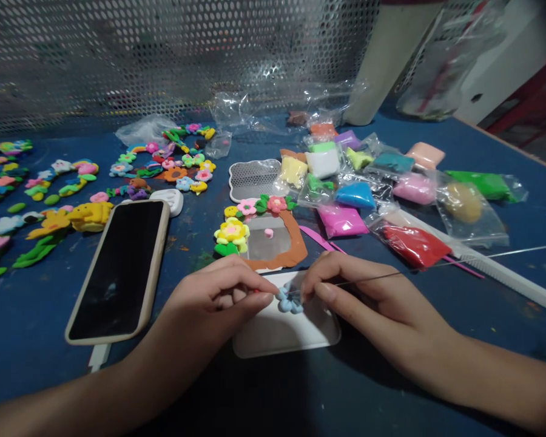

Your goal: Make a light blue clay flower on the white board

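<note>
A small light-blue clay flower [291, 300] is between my two hands, just above a white rounded plate [286, 340]. The fingers of my left hand [222, 291] are pinched together at the flower's left edge, with a tiny red bit showing between them. My right hand [364, 297] is closed at the flower's right side. A long thin metal wire [482, 258] passes between its thumb and index finger and reaches the right edge of the view. Behind the plate lies a small mirror [273, 243] with a brown clay border, clay flowers and a pink clay bit on it.
Left of my hands lies a phone [118, 273] with a cable. Many clay decorations [177, 170] cover the left. Bagged coloured clay [343, 220], a pink tool [318, 238] and a white comb-like strip [505, 276] lie right. A tall cup [386, 60] stands behind.
</note>
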